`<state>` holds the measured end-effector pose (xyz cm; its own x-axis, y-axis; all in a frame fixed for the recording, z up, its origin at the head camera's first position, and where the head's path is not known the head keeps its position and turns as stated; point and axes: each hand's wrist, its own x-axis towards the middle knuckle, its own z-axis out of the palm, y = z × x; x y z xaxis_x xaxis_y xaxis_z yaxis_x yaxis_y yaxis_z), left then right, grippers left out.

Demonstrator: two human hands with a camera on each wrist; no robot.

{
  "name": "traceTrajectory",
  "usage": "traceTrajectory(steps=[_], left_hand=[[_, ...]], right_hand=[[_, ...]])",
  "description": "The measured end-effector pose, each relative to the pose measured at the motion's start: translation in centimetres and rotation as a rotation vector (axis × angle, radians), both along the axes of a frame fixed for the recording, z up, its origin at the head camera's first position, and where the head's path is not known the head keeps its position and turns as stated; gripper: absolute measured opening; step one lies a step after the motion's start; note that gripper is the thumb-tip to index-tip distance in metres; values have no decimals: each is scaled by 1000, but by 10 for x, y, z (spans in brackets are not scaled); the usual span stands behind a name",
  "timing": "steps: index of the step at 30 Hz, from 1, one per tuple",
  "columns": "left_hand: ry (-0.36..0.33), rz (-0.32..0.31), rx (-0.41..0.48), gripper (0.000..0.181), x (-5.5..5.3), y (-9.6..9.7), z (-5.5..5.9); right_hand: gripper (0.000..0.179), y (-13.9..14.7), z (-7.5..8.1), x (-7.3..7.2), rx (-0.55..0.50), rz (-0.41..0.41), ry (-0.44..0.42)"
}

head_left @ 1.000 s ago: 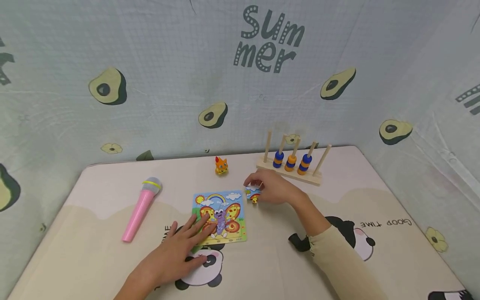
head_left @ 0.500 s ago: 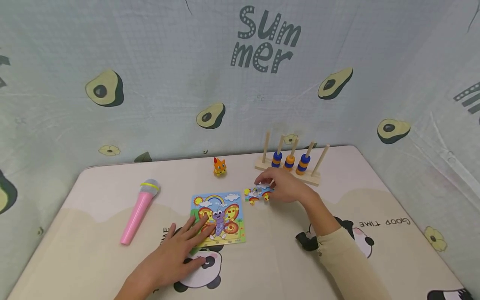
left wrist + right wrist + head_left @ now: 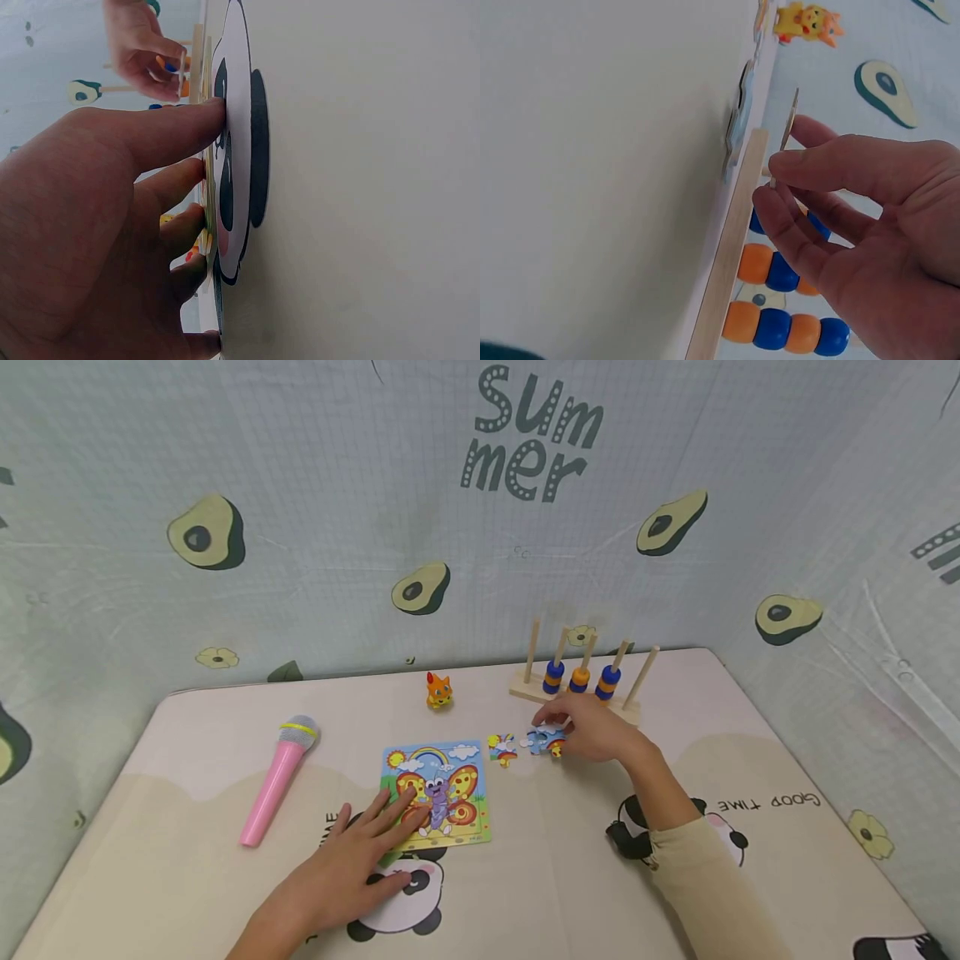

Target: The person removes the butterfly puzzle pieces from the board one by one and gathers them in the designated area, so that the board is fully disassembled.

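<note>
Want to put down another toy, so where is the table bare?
Bare, prints aside: left of the pink microphone, right of the tan sleeve, and the front stretch between the left hand and that sleeve.

Crowded: between the butterfly puzzle and the abacus, where loose pieces lie and the right hand pinches a thin piece.

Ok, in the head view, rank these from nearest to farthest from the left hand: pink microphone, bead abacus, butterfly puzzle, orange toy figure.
From the left hand:
1. Butterfly puzzle: partly under the hand.
2. Pink microphone: to its left.
3. Orange toy figure: beyond the puzzle.
4. Bead abacus: far right, behind the right hand.
</note>
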<state>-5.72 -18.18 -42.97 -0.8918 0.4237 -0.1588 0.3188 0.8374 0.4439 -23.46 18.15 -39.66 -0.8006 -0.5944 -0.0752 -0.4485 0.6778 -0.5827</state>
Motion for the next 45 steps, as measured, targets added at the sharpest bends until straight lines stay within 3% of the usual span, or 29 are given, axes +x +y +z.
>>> traceTrajectory(steps=[16,25,45], left_hand=[[14,8,8,74,5,-1,0],[29,11,3,74,7,-1,0],[55,0,-9,73,2,1,-2]], right_hand=[[47,14,-3,2,60,-59,-2],[52,18,-6,-1,105,-74,48],[45,18,-5,-1,194,-127,46]])
